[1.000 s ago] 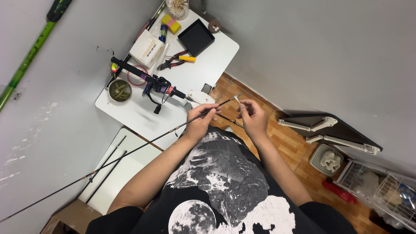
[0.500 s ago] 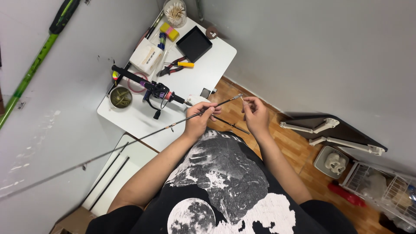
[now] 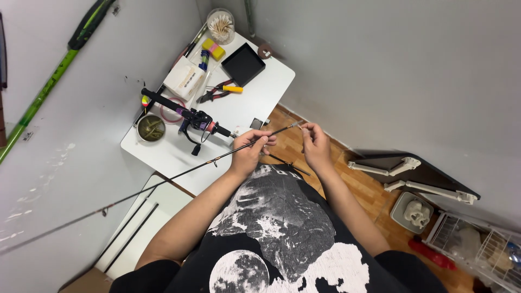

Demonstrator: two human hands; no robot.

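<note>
Left hand [image 3: 251, 151] pinches fishing rod blank [image 3: 179, 174] | right hand [image 3: 315, 145] pinches its tip [image 3: 294, 125] | best kept steady above surface [image 3: 247, 108].

- One view only, worn on the head, looking steeply down the person's chest.
- Both hands sit near mid-frame, fairly close below.
- A white table [image 3: 239, 108] lies beyond the hands; wooden floor to their right.
</note>
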